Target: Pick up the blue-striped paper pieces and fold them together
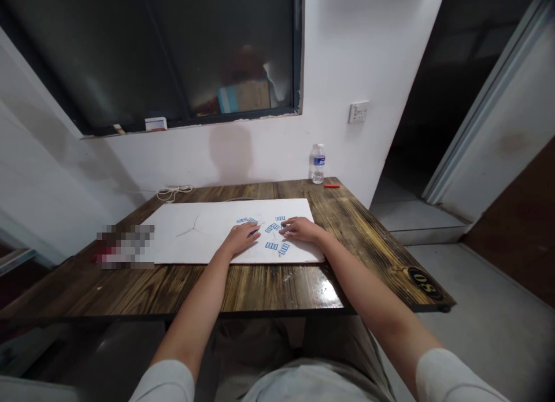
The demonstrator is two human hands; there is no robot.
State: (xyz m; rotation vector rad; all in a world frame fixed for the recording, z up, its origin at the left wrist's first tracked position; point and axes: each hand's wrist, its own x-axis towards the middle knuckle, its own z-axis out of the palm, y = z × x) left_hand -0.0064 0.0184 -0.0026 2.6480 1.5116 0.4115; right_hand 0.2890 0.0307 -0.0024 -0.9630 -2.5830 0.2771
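Several small blue-and-white rectangular pieces (272,246) lie scattered on a white board (225,217); they are too small to identify exactly. My left hand (241,238) rests low over the board, left of most pieces. Its fingers are stretched and a little apart, with a bit of blue at the fingertips. From the right, my right hand (302,229) reaches over the same group, fingers spread and fingertips at the pieces. Neither hand visibly grips anything. Thin dark lines (193,227) mark the board's left part.
Beneath the board is a dark wooden table (277,286). A plastic bottle (318,165) and a red pen-like stick (332,186) stand and lie at its back right. A white cable (173,192) is coiled at the back left. A blurred patch covers something at left.
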